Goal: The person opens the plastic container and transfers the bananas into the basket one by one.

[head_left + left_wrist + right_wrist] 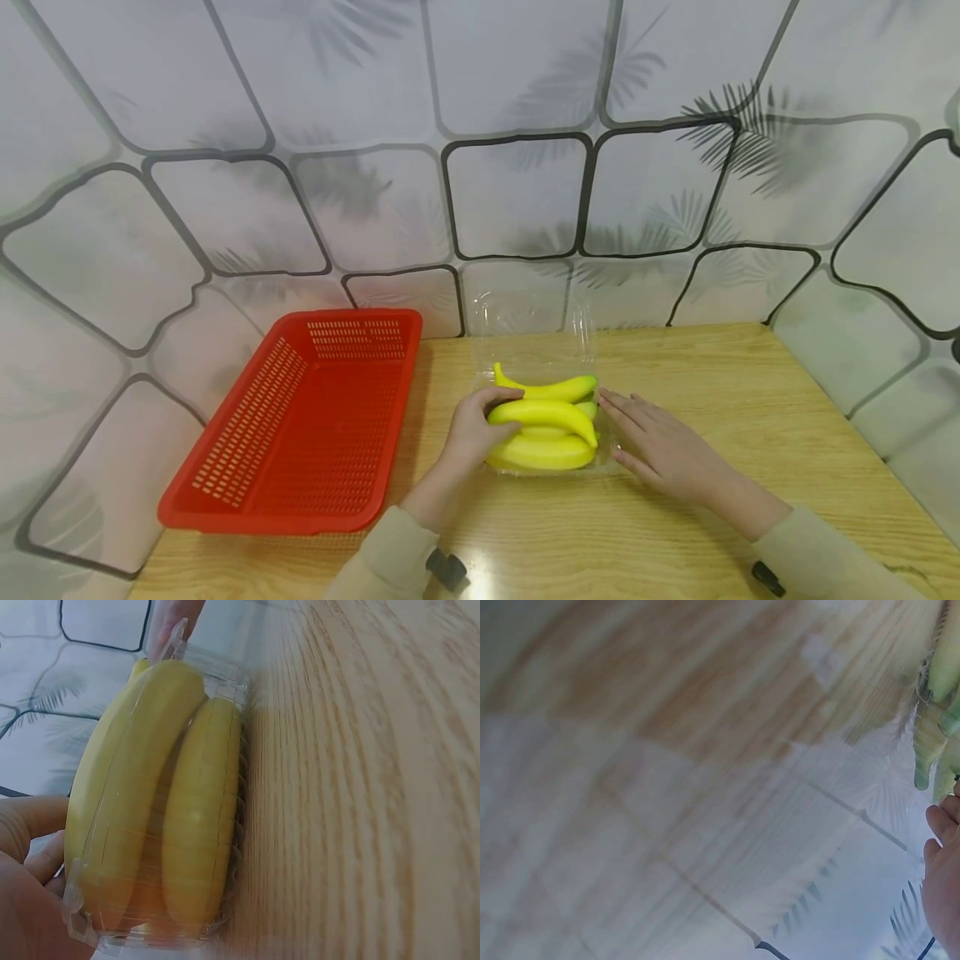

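Note:
Several yellow bananas lie together in a clear plastic clamshell box [238, 679], whose transparent lid [532, 333] stands raised at the back. On top of the pile is a curved banana [543, 412]; my left hand [474, 425] pinches its left end between thumb and fingers. Another banana [555, 390], with a green tip, lies behind it, and a thick one [540, 452] fills the front. At the box's right side is my right hand [667, 450], fingers extended, fingertips right at the wall. The right wrist view catches only part of that hand [943, 877] near green banana tips.
A red perforated plastic basket [322, 433] stands on the left of the wooden table [570, 542]. Behind the table rises a wall [517, 200] with a stone-and-leaf pattern, which also runs along both sides.

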Tool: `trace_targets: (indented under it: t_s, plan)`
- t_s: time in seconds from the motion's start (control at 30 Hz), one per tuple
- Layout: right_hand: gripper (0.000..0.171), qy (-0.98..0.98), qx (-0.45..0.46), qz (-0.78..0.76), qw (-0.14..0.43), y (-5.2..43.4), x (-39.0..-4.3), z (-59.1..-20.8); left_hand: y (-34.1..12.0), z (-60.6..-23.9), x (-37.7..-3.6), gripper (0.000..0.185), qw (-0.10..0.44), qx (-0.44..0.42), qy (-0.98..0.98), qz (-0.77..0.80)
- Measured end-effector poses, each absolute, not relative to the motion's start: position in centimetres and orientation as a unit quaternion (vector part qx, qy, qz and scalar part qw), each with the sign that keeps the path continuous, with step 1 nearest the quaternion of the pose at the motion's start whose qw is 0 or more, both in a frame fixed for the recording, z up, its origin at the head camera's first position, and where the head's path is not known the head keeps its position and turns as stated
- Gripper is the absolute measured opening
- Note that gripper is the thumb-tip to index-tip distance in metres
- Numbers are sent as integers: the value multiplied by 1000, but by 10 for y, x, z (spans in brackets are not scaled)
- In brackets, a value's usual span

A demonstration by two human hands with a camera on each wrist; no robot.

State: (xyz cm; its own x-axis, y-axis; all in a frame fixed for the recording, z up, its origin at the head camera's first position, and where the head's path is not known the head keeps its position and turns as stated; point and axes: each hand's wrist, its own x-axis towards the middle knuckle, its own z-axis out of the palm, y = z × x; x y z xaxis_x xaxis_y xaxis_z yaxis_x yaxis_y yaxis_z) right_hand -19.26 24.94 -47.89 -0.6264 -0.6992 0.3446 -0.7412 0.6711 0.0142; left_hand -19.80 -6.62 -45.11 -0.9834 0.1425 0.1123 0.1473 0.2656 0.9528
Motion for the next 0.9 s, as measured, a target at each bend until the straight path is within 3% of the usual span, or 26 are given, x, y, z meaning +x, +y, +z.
trace_targets:
  t_s: [0.5, 0.9]
  plan:
    - [69, -900, 401, 60, 162, 251, -193, -479, -67, -447, -199, 29, 29, -50, -790, -611]
    - [68, -901, 397, 70, 159, 251, -192, -479, -60, -425, -189, 31, 22, -16, -728, -685]
